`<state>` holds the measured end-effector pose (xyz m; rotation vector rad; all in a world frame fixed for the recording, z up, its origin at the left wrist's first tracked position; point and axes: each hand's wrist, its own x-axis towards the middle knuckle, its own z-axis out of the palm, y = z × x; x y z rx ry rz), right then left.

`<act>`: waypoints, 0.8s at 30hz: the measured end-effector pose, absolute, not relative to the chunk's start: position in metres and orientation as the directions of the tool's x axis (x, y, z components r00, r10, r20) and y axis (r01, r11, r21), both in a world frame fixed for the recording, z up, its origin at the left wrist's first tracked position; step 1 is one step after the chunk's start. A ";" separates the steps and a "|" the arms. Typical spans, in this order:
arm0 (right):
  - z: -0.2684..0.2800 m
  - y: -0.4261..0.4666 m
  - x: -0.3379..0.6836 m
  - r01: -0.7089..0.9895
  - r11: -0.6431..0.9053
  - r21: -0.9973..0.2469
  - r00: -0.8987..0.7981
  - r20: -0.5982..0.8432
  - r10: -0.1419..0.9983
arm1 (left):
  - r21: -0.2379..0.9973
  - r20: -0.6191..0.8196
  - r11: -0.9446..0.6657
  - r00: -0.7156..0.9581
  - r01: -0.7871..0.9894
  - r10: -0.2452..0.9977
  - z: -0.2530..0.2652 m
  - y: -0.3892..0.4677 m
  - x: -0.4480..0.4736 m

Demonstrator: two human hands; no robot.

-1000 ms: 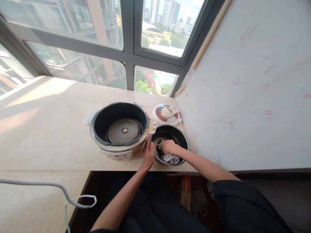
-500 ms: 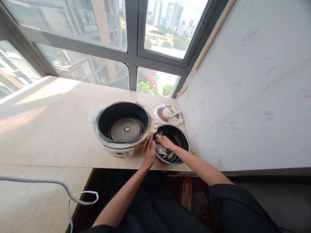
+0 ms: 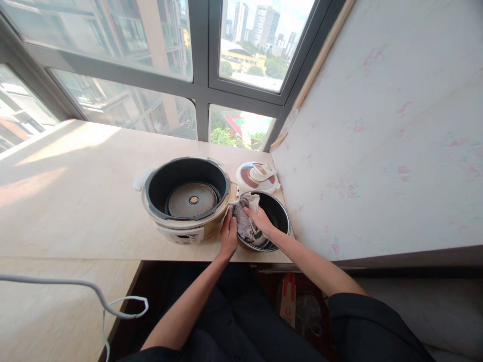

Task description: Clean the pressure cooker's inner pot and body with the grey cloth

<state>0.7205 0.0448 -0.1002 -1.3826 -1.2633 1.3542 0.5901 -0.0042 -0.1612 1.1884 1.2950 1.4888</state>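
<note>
My right hand (image 3: 260,221) is closed on a grey-and-white cloth (image 3: 245,221), bunched up inside a round black inner pot (image 3: 281,218). The cloth lies against the pot's left inner wall and reaches up to its rim. On the pot's outer left side rests my left hand (image 3: 228,235), its fingers stretched out along the wall and its thumb near the rim. Just left of that hand stands an electric pressure cooker (image 3: 188,226) without its lid, its dark inside and round heating plate showing.
Behind the pot lies the cooker's white and brown lid (image 3: 258,177). A flowered wall (image 3: 350,176) borders the counter (image 3: 75,216) on the right, with windows at the back. A grey cable (image 3: 75,280) hangs at lower left; a paper bag (image 3: 289,304) stands below.
My right hand has brought the cloth up from the pot's bottom to its left wall, and more of the cloth shows. My left hand stays by the pot. The view has shifted slightly.
</note>
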 end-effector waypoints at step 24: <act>-0.043 0.068 0.780 0.803 0.528 -0.275 -0.566 -0.630 0.532 | 0.985 0.170 -0.167 -0.287 0.033 0.943 -0.161 -0.003 0.590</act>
